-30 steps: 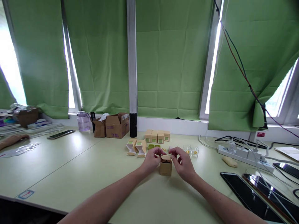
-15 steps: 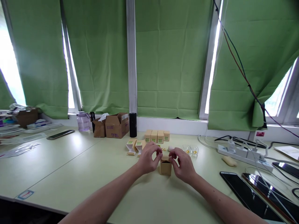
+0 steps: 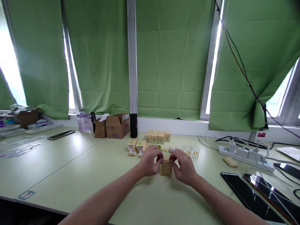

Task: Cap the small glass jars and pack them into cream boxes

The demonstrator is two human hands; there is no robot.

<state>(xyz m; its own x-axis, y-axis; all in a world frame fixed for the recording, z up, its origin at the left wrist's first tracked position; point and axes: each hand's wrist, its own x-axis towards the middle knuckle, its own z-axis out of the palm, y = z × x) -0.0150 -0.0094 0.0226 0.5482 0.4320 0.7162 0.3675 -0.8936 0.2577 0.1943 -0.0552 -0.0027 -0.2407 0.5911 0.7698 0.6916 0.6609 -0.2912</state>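
Note:
A small tan cardboard box [image 3: 166, 170] stands upright on the table in front of me, its top flap nearly down. My left hand [image 3: 150, 161] is closed in a pinch at the left end of the flap. At the right end, my right hand [image 3: 183, 165] grips the flap between thumb and fingers. Just beyond lie small yellow pieces [image 3: 164, 150], a pinkish-white roll [image 3: 172, 149] and clear plastic cups [image 3: 191, 152] with something yellow inside. Two open-sided tan boxes [image 3: 132, 147] sit left of my hands.
Several closed tan boxes [image 3: 154, 137] stand in a row farther back. Behind them are a black cylinder [image 3: 133, 125], a brown carton [image 3: 116, 127] and a purple bottle [image 3: 83, 122]. A power strip [image 3: 245, 158], cables, a beige oval object [image 3: 230, 162] and dark phones [image 3: 248, 195] lie on the right.
The box's top flap has come down, covering the dark opening that showed before. Both hands have lowered slightly with it; the other things stay where they were.

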